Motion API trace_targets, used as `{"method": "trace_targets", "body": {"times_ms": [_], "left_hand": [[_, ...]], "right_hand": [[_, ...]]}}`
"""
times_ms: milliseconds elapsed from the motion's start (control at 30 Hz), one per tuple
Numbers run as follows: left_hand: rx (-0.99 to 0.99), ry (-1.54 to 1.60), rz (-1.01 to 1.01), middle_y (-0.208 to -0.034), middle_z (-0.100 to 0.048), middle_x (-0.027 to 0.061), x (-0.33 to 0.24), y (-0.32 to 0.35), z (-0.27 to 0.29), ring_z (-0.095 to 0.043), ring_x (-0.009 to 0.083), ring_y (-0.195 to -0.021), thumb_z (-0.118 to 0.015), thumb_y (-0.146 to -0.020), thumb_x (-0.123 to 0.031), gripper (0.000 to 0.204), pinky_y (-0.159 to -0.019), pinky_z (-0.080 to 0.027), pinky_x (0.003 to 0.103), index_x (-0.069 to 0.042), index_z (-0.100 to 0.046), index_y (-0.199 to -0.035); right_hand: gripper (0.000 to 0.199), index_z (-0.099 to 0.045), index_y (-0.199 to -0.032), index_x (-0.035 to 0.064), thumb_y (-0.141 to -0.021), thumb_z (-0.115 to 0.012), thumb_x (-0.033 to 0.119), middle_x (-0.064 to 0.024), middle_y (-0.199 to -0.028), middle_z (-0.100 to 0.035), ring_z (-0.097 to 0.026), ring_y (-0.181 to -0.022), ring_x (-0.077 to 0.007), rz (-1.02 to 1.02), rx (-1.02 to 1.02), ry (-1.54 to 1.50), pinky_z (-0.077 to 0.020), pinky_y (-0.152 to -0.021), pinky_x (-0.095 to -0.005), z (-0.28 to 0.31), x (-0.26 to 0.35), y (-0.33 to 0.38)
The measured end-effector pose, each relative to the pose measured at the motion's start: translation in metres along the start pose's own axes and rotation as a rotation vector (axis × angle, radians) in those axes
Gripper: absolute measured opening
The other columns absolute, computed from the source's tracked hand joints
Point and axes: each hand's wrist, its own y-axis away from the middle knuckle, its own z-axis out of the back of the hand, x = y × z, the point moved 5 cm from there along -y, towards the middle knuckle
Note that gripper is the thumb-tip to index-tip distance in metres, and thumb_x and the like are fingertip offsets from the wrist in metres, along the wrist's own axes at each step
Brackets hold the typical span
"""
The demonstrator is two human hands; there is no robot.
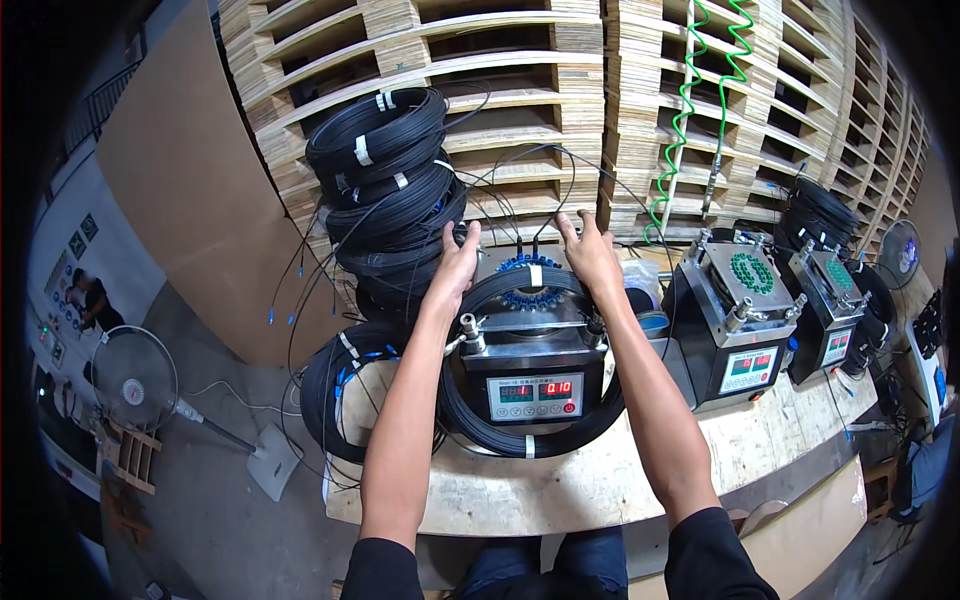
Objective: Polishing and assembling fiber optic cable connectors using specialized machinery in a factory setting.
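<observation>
A smooth black cable coil (pixel 530 443), taped white, loops around the boxy metal machine (pixel 535 346) with its round blue fixture (pixel 530 300). Your right hand's (pixel 592 258) thumb and forefinger stand apart near thin cables; whether your left hand's (pixel 458 265) fingers grip anything, I cannot tell. Grainy plywood bench (pixel 590 495) lies below.

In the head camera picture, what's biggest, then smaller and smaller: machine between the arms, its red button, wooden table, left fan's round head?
1. Wooden table
2. Machine between the arms
3. Left fan's round head, though farther away
4. Red button
</observation>
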Motion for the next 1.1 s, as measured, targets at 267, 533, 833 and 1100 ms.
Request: {"method": "trace_targets", "body": {"times_ms": [267,533,833,1100], "left_hand": [[-0.068,-0.186,-0.081,-0.16,-0.02,0.0345,0.003,-0.007,0.0,-0.023,0.0505,-0.148,-0.047,-0.095,-0.07,0.097,-0.119,-0.023,0.053,-0.014,-0.007,-0.162],[-0.128,-0.194,-0.027,-0.157,-0.023,0.0378,0.003,-0.006,0.004,-0.014,0.048,-0.151,-0.047,-0.095,-0.069,0.095,-0.12,-0.023,0.052,-0.013,-0.009,-0.162],[-0.093,-0.155,-0.086,-0.157,-0.03,0.0318,0.003,-0.009,0.005,-0.029,0.0429,-0.147,-0.048,-0.096,-0.066,0.093,-0.119,-0.027,0.047,-0.01,-0.013,-0.161],[-0.123,-0.162,-0.028,-0.157,-0.026,0.0362,0.011,-0.01,0.005,-0.021,0.0477,-0.149,-0.051,-0.094,-0.067,0.094,-0.119,-0.026,0.049,-0.01,-0.016,-0.161]], "right_hand": [[0.074,-0.043,-0.15,0.011,-0.099,-0.044,0.064,-0.0411,-0.129,-0.054,-0.05,-0.126,-0.0536,0.102,0.029,-0.043,-0.0422,-0.106,-0.0542,-0.013,-0.008,-0.013],[0.075,-0.046,-0.146,0.005,-0.098,-0.048,0.063,-0.0384,-0.124,-0.06,-0.05,-0.128,-0.0518,0.114,0.006,-0.117,-0.0408,-0.108,-0.0508,-0.012,-0.006,-0.011],[0.074,-0.052,-0.142,0.006,-0.098,-0.045,0.065,-0.0374,-0.127,-0.059,-0.049,-0.128,-0.0522,0.042,0.019,-0.057,-0.0399,-0.109,-0.0518,-0.014,-0.01,-0.014],[0.073,-0.055,-0.138,0.0012,-0.098,-0.051,0.062,-0.0363,-0.125,-0.06,-0.052,-0.126,-0.0499,0.145,0.022,-0.091,-0.0414,-0.107,-0.0501,-0.012,-0.009,-0.013]]}}
